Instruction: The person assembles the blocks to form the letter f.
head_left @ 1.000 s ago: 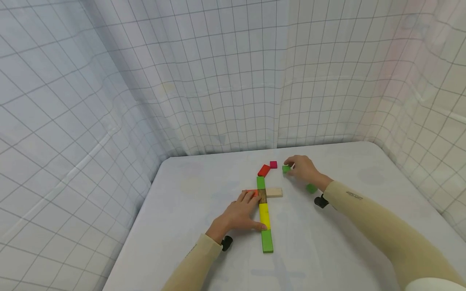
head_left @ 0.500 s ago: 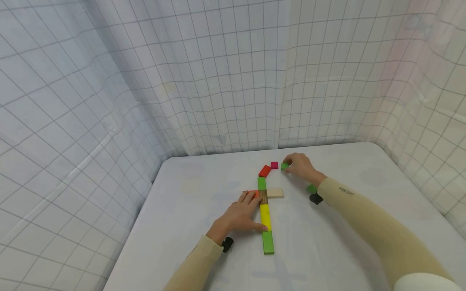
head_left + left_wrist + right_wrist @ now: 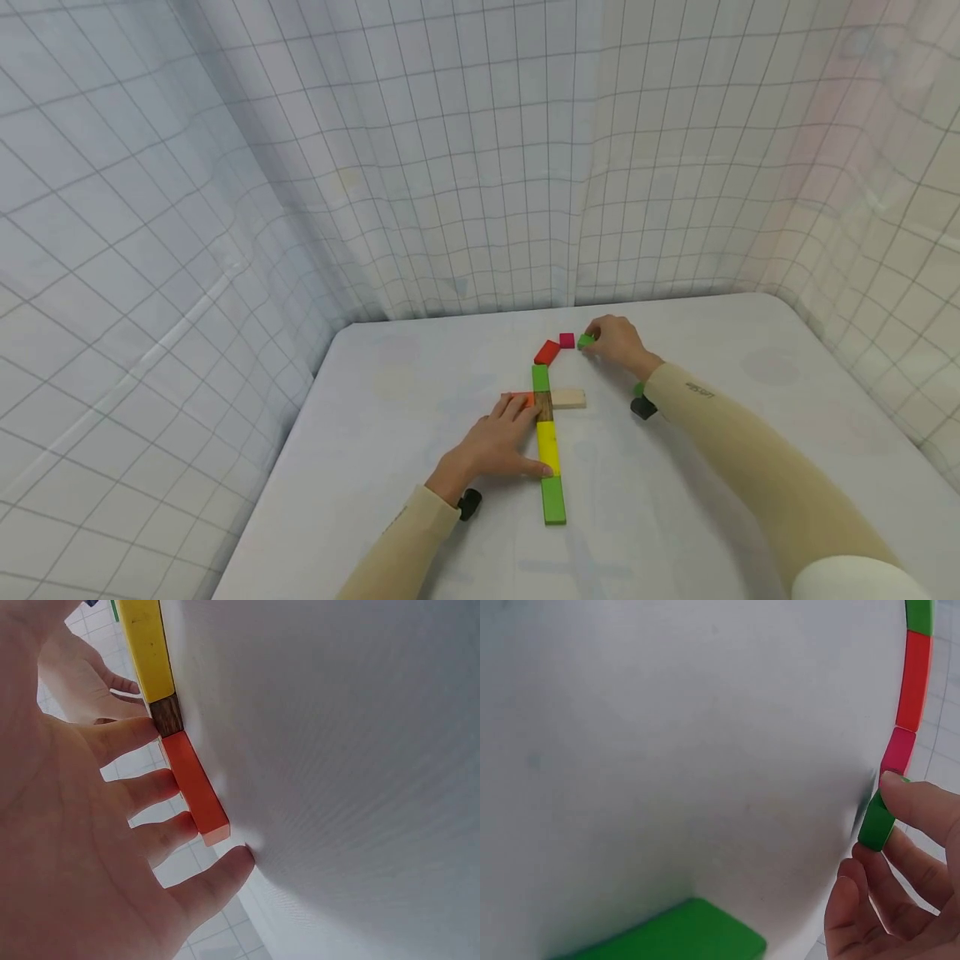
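My right hand (image 3: pixel 617 340) pinches a small green block (image 3: pixel 877 823) between thumb and fingers, tilted beside a magenta cube (image 3: pixel 567 340). A red block (image 3: pixel 547 352) slants from that cube down to a short green block (image 3: pixel 541 377). Below it, a dark brown wooden block (image 3: pixel 543 408), a yellow block (image 3: pixel 548 448) and a longer green block (image 3: pixel 553 502) form a column. My left hand (image 3: pixel 491 442) spreads its fingers on the left, fingertips at the orange block (image 3: pixel 196 784) and brown block, thumb tip at the yellow one's lower end.
A pale wooden block (image 3: pixel 568 398) extends right from the brown one. Another green block (image 3: pixel 682 937) lies under my right wrist, mostly hidden in the head view. The white table (image 3: pixel 360 467) is bordered behind and at the sides by grid-patterned curtains (image 3: pixel 480 167).
My right hand has moved slightly left and away from me, bringing the small green block closer to the magenta cube and turning it. The left hand has stayed in place.
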`<state>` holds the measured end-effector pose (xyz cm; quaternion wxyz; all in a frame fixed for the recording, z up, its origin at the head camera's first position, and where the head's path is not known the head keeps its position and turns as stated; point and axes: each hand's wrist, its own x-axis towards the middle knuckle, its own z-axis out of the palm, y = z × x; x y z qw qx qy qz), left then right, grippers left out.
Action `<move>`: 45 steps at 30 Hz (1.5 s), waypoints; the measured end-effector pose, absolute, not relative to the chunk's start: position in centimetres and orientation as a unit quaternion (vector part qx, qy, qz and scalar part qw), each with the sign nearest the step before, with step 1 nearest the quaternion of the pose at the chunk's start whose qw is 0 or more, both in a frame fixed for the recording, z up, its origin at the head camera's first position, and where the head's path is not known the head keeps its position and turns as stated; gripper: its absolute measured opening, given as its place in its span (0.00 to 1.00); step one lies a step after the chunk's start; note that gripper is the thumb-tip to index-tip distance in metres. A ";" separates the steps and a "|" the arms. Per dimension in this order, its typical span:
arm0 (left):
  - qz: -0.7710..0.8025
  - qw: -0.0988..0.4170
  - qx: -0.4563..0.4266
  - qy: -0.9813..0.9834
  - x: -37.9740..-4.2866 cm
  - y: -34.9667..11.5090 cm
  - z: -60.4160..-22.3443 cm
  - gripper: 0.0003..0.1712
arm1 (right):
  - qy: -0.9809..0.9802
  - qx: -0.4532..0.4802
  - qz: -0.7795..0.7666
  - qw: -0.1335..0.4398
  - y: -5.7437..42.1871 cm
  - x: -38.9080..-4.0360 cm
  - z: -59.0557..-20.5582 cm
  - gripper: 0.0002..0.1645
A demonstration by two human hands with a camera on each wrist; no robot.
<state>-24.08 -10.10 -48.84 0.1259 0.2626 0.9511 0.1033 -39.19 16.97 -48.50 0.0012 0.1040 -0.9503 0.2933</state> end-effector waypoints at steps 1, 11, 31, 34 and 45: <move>0.104 0.125 0.264 0.951 -24.1 -10.1 -48.9 0.62 | -0.952 0.100 0.290 0.000 17.0 -39.2 -48.6 0.18; 0.102 0.128 0.259 0.952 -24.1 -10.1 -48.8 0.61 | -0.955 0.087 0.285 0.001 16.8 -39.7 -49.2 0.18; 0.100 0.126 0.258 0.953 -24.0 -10.1 -48.8 0.61 | -0.956 0.085 0.281 0.006 16.5 -39.9 -49.7 0.19; 0.099 0.125 0.259 0.953 -24.1 -10.1 -48.8 0.61 | -0.956 0.087 0.280 0.004 16.5 -39.8 -49.5 0.21; 0.096 0.125 0.259 0.953 -24.0 -10.1 -48.8 0.61 | -0.963 0.106 0.249 0.013 17.0 -39.1 -47.7 0.31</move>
